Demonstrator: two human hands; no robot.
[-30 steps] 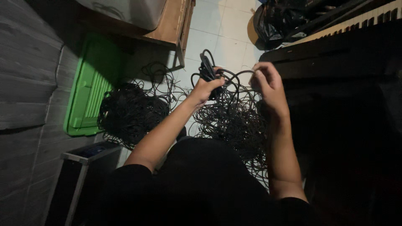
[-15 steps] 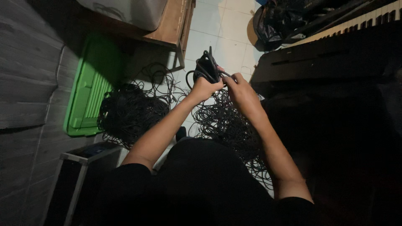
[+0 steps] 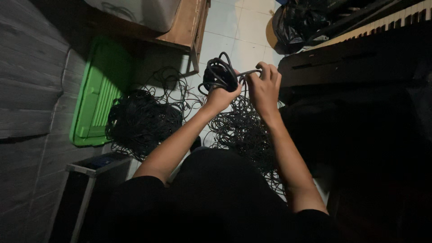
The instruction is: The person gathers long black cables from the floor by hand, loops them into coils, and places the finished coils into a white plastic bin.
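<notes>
My left hand (image 3: 221,95) grips a coiled bundle of black cable (image 3: 218,74), held up above the floor. Close beside it, my right hand (image 3: 264,87) pinches a strand of the same cable that runs across to the coil. Below both hands a loose tangle of black cable (image 3: 243,132) is spread on the tiled floor. A second, denser heap of black cable (image 3: 141,119) lies to the left of my left forearm.
A green plastic lid (image 3: 96,94) leans by the grey wall at left. A wooden table (image 3: 189,27) stands above the heap. A keyboard (image 3: 369,31) and a black bag (image 3: 297,22) sit at upper right. A metal-edged case (image 3: 85,173) is at lower left.
My right hand has come in from the right until it is next to my left hand. The cable in my left hand has gathered into a tighter coil.
</notes>
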